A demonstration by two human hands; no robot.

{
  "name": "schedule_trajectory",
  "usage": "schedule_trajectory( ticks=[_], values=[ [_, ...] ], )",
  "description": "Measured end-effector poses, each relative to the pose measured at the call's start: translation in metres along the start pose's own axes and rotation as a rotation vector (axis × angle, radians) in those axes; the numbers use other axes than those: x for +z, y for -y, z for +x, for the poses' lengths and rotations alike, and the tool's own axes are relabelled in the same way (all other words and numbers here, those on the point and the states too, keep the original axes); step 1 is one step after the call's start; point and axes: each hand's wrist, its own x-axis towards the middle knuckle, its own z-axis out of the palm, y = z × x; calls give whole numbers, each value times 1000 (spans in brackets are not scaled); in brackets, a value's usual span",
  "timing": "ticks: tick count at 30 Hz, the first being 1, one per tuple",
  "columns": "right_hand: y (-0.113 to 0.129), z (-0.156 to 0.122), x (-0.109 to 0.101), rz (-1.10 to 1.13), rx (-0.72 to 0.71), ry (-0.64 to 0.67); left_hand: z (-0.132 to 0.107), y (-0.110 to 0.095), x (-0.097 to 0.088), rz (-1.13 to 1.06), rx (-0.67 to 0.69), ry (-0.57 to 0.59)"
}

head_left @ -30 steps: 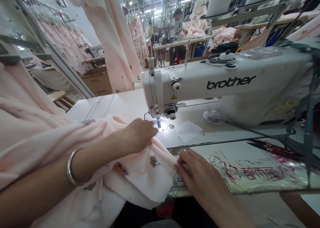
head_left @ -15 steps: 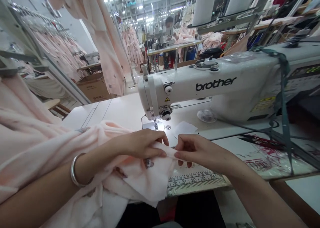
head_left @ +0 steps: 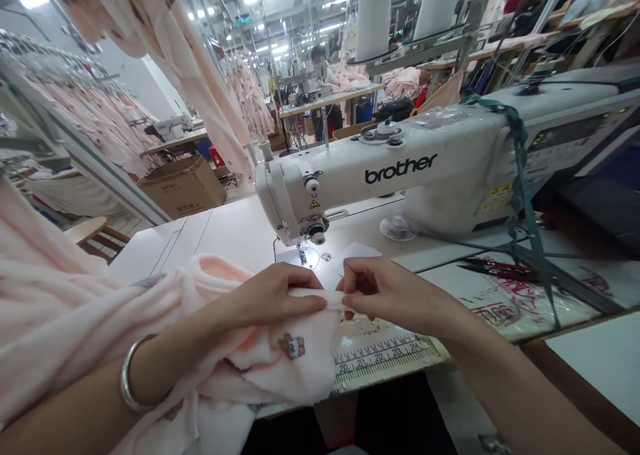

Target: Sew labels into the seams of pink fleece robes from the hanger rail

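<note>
— Pink fleece garment, that is what we have in both hands; where does it lie?

— Its bulk is draped over our lap and left forearm and up onto the near part of the sewing table. One edge of it is stretched between our hands, just in front of the needle of the white sewing machine, not yet under it.

— How are the hands set?

— Our left hand is closed over the edge, fingers curled on top and thumb beneath as far as we can tell. Our right hand pinches the same edge between thumb and fingertips, and the two hands almost touch.

— How do we judge it will handle?

— Soft, limp and light for its size. It folds and sags wherever we do not support it, and the plush pile looks thick enough to resist creasing flat. It should not slip easily in the fingers, but the hanging weight off the table edge may drag the seam toward us.

— So where do we hold?

— Right on the edge, close together, as now. The small bear print sits just below our grip, and the measuring tape fixed along the table front lies under our right hand.

— Anything else near?

— A white patch lies beside the needle plate, and scissors well to the right.
</note>
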Motion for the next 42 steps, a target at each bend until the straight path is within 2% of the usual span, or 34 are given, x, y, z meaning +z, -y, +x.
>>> schedule_trajectory(
  ticks=[1, 4, 5, 6, 8, 10, 13, 14, 16, 19, 21, 23, 25, 27, 29, 32, 34, 37, 42],
  values=[
    [-3, -1, 1, 62, -46, -58, -3, -2, -1, -23, -30, -35],
    [-19, -5, 11, 391, -225, -375, -14, -12, -9, -14, -99, -149],
    [-24, -6, 18, 501, -279, -426, -19, -18, -12, 10, -111, -184],
    [-28, -7, 27, 574, -324, -412, -24, -25, -15, 44, -120, -216],
    [-28, -7, 48, 566, -331, -242, -33, -41, -19, 154, -115, -287],
    [-19, -9, 67, 461, -244, -93, -41, -58, -22, 312, -91, -372],
    [-2, -20, 83, 448, -144, -34, -48, -72, -24, 499, -67, -460],
    [-1, -25, 84, 449, -128, -33, -48, -70, -23, 507, -79, -449],
    [-7, -36, 85, 346, -64, -51, -44, -56, -18, 422, -118, -358],
    [-32, -52, 86, -29, 81, -84, -26, -14, 1, 188, -189, -179],
    [-44, -58, 82, -224, 106, -75, -13, 14, 16, 97, -202, -141],
    [-43, -57, 71, -321, 90, -94, -5, 32, 26, 53, -193, -136],
    [-31, -48, 52, -430, -9, -199, -1, 39, 30, 28, -173, -127],
    [-15, -32, 30, -595, -205, -297, -1, 39, 29, 8, -142, -110],
    [-3, -11, 12, -679, -272, -193, -2, 36, 26, -5, -117, -94],
    [0, 18, -1, -503, -54, 158, -2, 35, 22, -41, -111, -59],
    [-5, 29, -3, -330, 48, 296, -1, 36, 21, -54, -111, -38],
    [-11, 35, -2, -161, 100, 356, 1, 37, 19, -51, -107, -10],
    [-11, 30, -2, -45, 126, 333, 0, 35, 17, -95, -105, 19]
  ],
)
